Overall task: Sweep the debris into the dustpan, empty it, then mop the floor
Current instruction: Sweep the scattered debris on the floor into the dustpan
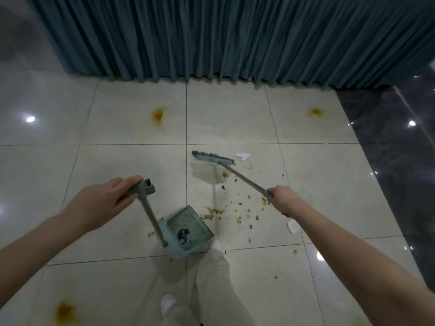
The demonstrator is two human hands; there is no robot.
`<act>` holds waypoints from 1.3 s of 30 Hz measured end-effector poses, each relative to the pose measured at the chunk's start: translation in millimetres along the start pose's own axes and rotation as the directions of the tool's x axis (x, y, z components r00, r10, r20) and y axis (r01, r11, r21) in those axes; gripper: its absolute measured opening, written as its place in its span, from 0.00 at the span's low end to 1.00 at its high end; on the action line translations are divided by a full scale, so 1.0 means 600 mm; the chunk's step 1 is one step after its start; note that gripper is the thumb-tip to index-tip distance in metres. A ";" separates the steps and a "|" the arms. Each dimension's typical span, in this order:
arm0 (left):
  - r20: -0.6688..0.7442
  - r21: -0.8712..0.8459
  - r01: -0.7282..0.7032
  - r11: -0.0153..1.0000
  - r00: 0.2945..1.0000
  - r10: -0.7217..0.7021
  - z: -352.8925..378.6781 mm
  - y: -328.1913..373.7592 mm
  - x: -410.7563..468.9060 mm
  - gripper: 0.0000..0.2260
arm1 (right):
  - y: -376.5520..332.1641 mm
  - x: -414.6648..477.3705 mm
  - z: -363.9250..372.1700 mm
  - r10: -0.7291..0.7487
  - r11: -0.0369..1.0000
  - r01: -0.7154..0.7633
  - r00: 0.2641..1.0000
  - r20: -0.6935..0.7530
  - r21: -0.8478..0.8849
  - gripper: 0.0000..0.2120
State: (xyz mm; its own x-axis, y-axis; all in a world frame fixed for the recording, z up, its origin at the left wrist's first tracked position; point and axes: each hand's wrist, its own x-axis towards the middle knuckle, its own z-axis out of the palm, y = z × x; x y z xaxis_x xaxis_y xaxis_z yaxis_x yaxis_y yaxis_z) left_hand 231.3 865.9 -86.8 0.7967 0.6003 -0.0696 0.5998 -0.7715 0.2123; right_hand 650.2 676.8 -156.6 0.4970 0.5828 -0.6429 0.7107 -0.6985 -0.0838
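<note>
With the left hand (110, 198) curled round the upright handle of the grey-green plastic dustpan (188, 228) and the right hand (281, 198) gripping the matching long-handled broom (211, 158) at twelve o'clock of the scattered yellow-brown debris (237, 208), a hasty stroke could flick crumbs past the pan.

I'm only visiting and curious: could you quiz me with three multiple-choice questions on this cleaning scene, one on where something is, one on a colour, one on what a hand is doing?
1. Where is the dustpan?
A) on a table
B) on the floor by the person's foot
C) on a chair

2. What colour is the curtain?
A) red
B) white
C) teal

3. What is the right hand doing?
A) gripping the broom handle
B) hanging empty
C) holding a cup

Answers:
1 B, it sits on the tiles beside the shoe.
2 C, its folds are blue-green.
3 A, the fingers wrap the handle.
</note>
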 end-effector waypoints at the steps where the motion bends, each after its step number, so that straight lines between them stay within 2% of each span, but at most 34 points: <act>1: 0.007 -0.001 0.005 1.000 1.000 -0.005 0.002 0.003 0.022 0.20 | -0.004 0.038 -0.019 0.005 1.000 -0.005 1.000 -0.020 -0.012 0.12; 9: 0.055 -0.050 0.151 0.987 0.987 -0.148 0.039 0.011 0.210 0.22 | -0.031 0.333 -0.116 0.099 0.992 -0.093 0.992 -0.080 0.084 0.11; 13: 0.041 -0.033 0.110 0.993 0.993 -0.108 0.059 0.014 0.295 0.19 | -0.039 0.428 -0.128 0.130 0.984 -0.118 0.988 -0.080 0.134 0.10; 17: 0.069 -0.021 0.060 0.998 0.996 -0.058 0.062 0.024 0.346 0.18 | -0.026 0.441 -0.107 0.105 0.990 -0.101 0.994 -0.035 0.102 0.11; 24: 0.116 -0.006 0.026 1.000 0.993 -0.026 0.046 0.031 0.366 0.20 | 0.049 0.303 -0.036 0.034 0.996 -0.027 0.996 0.084 -0.086 0.15; 28: 0.093 0.013 -0.080 0.997 0.993 0.078 0.035 0.026 0.345 0.21 | 0.076 0.187 -0.011 0.052 0.991 -0.033 0.988 0.144 -0.133 0.17; 32: 0.054 0.039 -0.159 0.987 0.986 0.157 0.031 0.023 0.295 0.19 | 0.081 0.069 0.037 0.100 0.993 -0.087 0.978 0.182 -0.075 0.17; 39: 0.089 0.042 -0.270 0.962 0.960 0.265 0.037 0.006 0.171 0.20 | 0.059 -0.152 0.174 0.189 0.975 -0.210 0.952 0.242 0.066 0.14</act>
State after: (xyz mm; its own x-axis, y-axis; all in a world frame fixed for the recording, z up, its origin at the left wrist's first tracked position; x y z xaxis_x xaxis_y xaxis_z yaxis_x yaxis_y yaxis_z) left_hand 316.8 919.9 -115.1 0.9306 0.3528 -0.0975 0.3652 -0.9129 0.1825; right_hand 577.9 555.9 -180.2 0.4867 0.3224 -0.8119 0.5556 -0.8315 0.0029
